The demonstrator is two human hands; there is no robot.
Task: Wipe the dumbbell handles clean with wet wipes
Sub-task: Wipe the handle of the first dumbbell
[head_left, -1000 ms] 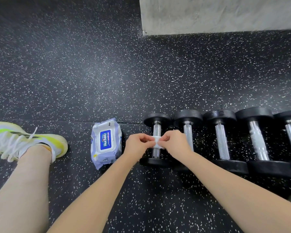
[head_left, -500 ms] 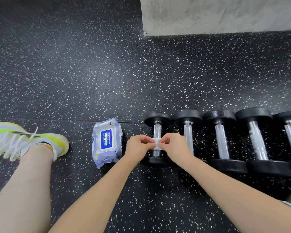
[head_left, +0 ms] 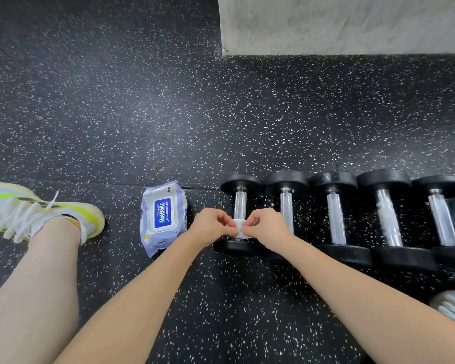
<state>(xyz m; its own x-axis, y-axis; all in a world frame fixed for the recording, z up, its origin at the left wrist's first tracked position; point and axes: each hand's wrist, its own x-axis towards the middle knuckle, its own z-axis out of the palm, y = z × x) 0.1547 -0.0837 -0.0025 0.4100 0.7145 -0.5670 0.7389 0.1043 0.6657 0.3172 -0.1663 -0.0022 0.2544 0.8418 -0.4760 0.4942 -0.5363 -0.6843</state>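
Nearest, both hands pinch a folded wet wipe [head_left: 239,230] wrapped round the near part of the leftmost dumbbell's handle [head_left: 240,206]: the left hand [head_left: 211,227] grips its left edge and the right hand [head_left: 266,227] its right, probably so the wipe hugs the knurled metal all the way round. Just left lies the wipe pack [head_left: 163,218], within reach, and four more dumbbells [head_left: 335,219] line up rightward. Beyond, the speckled rubber floor [head_left: 142,101] runs to a grey concrete wall base [head_left: 339,22].
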